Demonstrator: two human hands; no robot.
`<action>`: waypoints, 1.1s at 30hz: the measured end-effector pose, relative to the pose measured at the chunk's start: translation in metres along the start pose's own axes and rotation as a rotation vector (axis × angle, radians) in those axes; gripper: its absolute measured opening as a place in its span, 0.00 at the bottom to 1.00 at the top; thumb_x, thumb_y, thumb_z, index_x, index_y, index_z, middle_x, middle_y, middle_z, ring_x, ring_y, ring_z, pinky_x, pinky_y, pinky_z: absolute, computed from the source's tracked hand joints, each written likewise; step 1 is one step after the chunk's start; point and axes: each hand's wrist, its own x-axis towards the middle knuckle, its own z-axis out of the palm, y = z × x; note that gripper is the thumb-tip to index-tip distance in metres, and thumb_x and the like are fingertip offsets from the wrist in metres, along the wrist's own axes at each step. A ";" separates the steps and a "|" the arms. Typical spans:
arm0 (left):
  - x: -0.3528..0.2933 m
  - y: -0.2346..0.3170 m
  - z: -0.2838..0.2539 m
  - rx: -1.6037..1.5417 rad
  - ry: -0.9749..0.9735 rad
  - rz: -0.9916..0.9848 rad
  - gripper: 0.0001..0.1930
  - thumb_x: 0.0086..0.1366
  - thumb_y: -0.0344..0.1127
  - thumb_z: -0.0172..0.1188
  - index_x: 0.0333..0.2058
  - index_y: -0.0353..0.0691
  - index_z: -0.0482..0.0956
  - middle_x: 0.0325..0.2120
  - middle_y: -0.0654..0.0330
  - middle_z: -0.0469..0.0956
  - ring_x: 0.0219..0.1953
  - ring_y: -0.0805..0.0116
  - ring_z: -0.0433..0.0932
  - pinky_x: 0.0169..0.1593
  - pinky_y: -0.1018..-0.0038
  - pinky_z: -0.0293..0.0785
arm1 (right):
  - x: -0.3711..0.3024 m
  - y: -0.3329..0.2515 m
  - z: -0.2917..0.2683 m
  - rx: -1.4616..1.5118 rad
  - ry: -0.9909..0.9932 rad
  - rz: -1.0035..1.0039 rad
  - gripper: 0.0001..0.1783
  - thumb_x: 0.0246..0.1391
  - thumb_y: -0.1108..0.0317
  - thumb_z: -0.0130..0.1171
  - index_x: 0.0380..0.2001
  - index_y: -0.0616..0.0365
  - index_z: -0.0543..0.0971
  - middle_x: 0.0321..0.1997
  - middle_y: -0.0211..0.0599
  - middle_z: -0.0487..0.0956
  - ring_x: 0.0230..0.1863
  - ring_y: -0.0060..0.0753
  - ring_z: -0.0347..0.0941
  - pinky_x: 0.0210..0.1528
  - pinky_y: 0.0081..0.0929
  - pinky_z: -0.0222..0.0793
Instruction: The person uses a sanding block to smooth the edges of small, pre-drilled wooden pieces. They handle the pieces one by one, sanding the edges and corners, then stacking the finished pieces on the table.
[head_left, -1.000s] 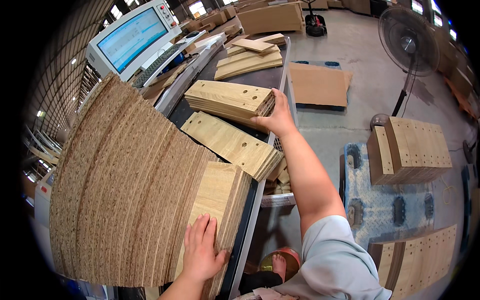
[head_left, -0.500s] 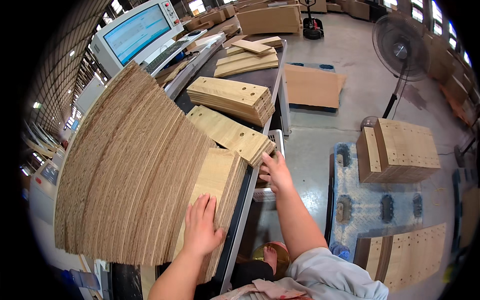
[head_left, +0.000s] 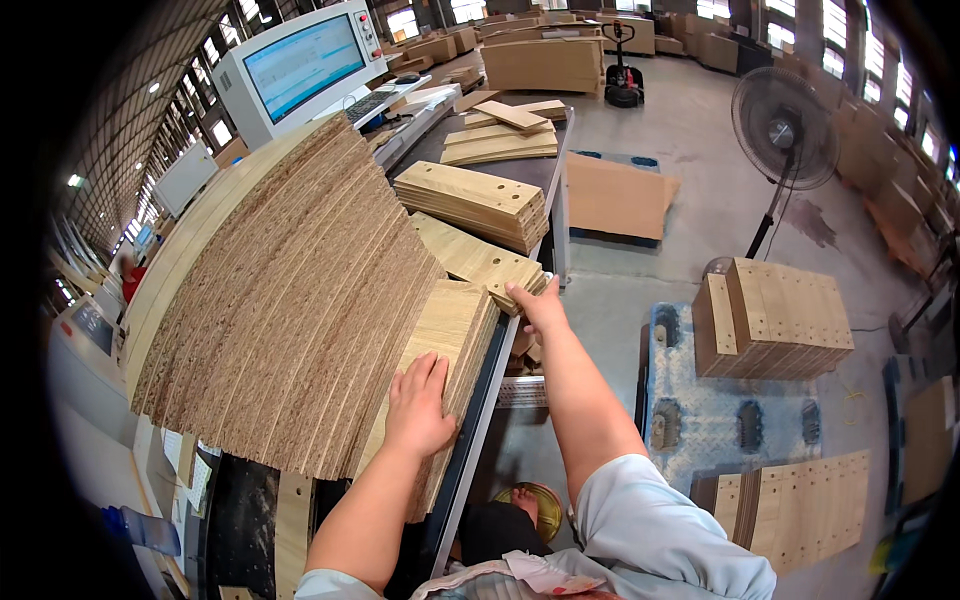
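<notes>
My left hand (head_left: 418, 405) lies flat, fingers outstretched, on a stack of light wood-faced boards (head_left: 447, 318) standing along the table's near edge. At the far end of that stack is a smaller pile of drilled panels (head_left: 480, 262) with round holes near their ends. My right hand (head_left: 540, 305) grips this pile's right end, thumb on the top face and fingers curled down by the end, partly hidden. Left of both, a large fanned row of particleboard panels (head_left: 290, 290) shows its rough brown edges.
Another drilled stack (head_left: 470, 203) and loose boards (head_left: 500, 140) lie farther along the table. A monitor (head_left: 303, 68) stands behind. To the right are a blue pallet (head_left: 690, 430) bearing board stacks (head_left: 785, 315), a standing fan (head_left: 785, 130) and a pallet jack (head_left: 623, 80).
My right hand has closed from spread fingers beside the pile's end to a grip with the thumb on top. My left hand stays on its stack. The whole view has shifted slightly.
</notes>
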 end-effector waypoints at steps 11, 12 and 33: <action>-0.001 0.003 -0.002 -0.014 -0.005 0.001 0.41 0.50 0.34 0.65 0.63 0.40 0.59 0.66 0.53 0.55 0.70 0.57 0.50 0.71 0.53 0.42 | 0.023 0.043 -0.016 -0.583 0.116 -0.517 0.73 0.25 0.57 0.81 0.70 0.61 0.43 0.71 0.52 0.54 0.72 0.50 0.49 0.71 0.35 0.51; 0.000 0.003 -0.002 -0.014 -0.008 0.004 0.41 0.50 0.34 0.65 0.63 0.40 0.59 0.66 0.53 0.55 0.70 0.57 0.50 0.71 0.53 0.42 | 0.027 0.045 -0.017 -0.566 0.117 -0.519 0.73 0.25 0.57 0.80 0.70 0.61 0.43 0.71 0.52 0.54 0.72 0.50 0.49 0.71 0.35 0.51; 0.001 0.005 -0.003 -0.003 -0.016 -0.002 0.42 0.50 0.34 0.66 0.64 0.40 0.58 0.66 0.54 0.55 0.70 0.58 0.49 0.71 0.54 0.40 | 0.033 0.040 -0.012 -0.586 0.268 -0.693 0.68 0.26 0.56 0.80 0.69 0.59 0.49 0.69 0.50 0.57 0.71 0.49 0.51 0.70 0.38 0.51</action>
